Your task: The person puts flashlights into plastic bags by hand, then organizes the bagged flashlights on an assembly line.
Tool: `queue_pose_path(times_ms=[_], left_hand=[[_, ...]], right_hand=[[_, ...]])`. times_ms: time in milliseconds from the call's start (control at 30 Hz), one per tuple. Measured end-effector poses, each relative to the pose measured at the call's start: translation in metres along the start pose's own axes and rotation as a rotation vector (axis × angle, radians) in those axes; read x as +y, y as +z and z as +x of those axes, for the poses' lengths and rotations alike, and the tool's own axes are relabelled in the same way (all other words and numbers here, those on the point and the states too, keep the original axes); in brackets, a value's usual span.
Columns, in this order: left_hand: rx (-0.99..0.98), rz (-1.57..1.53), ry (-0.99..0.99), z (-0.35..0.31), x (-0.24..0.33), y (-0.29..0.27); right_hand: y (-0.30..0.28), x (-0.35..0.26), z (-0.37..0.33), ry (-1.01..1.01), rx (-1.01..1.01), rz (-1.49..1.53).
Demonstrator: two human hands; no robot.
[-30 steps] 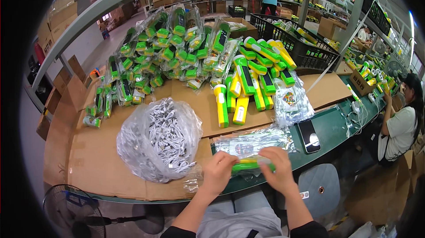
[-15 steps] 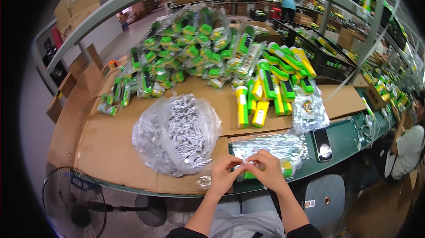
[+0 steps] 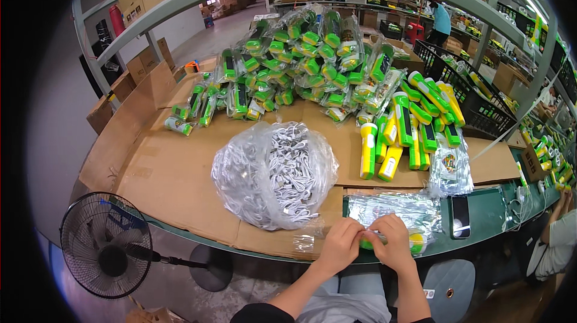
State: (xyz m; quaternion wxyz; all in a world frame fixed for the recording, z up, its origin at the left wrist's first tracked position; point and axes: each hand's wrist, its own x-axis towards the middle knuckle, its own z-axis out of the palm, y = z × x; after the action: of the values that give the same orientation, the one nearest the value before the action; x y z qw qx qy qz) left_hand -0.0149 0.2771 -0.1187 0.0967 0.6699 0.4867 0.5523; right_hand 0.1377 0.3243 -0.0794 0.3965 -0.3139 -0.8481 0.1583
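At the table's front edge, my left hand and my right hand meet with their fingertips pinched together. Between them they appear to grip the end of a clear plastic bag, though the fingers hide most of that spot. Under and beside my right hand lies a green and yellow flashlight in the bag, its middle covered by the hand. Just beyond my hands, flat clear plastic bags are spread in a stack. To the left sits a large clear bag of white cables, its top open.
Bagged flashlights form a high heap at the back. Loose flashlights are piled right of it, near more packets and a black crate. A phone lies at right. A fan stands left, below the table.
The whole view has shifted, so table and hands appear farther right. My hands stay pinched together over the bagged flashlight, with little change in their grip.
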Motion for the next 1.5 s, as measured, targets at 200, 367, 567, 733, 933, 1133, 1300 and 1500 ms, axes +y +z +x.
queue_pose_path(times_ms=[200, 367, 567, 733, 933, 1133, 1300, 1500], left_hand=[[0.237, -0.068, -0.142, 0.014, 0.019, -0.027], [0.680, -0.222, -0.244, 0.022, 0.003, -0.096], [0.291, 0.124, 0.102, 0.020, 0.057, -0.081], [0.336, 0.119, 0.049, 0.010, 0.058, -0.074], [0.401, 0.175, 0.057, 0.009, 0.051, -0.083], [0.425, 0.071, -0.106, 0.012, 0.049, -0.110], [0.451, 0.112, -0.022, 0.012, 0.060, -0.095], [0.388, 0.160, -0.054, 0.001, 0.053, -0.101]], right_hand=[[-0.046, 0.010, -0.020, 0.069, -0.037, -0.035], [-0.094, 0.035, -0.047, 0.249, 0.181, -0.043], [-0.019, -0.055, -0.005, 0.025, 0.117, 0.194], [0.015, -0.059, -0.023, 0.009, 0.121, 0.179], [0.015, -0.058, -0.025, -0.057, 0.158, 0.047], [0.011, -0.060, -0.025, -0.024, 0.172, 0.131], [0.014, -0.054, -0.021, -0.018, 0.109, 0.225], [-0.006, -0.053, -0.022, -0.053, -0.049, 0.409]])
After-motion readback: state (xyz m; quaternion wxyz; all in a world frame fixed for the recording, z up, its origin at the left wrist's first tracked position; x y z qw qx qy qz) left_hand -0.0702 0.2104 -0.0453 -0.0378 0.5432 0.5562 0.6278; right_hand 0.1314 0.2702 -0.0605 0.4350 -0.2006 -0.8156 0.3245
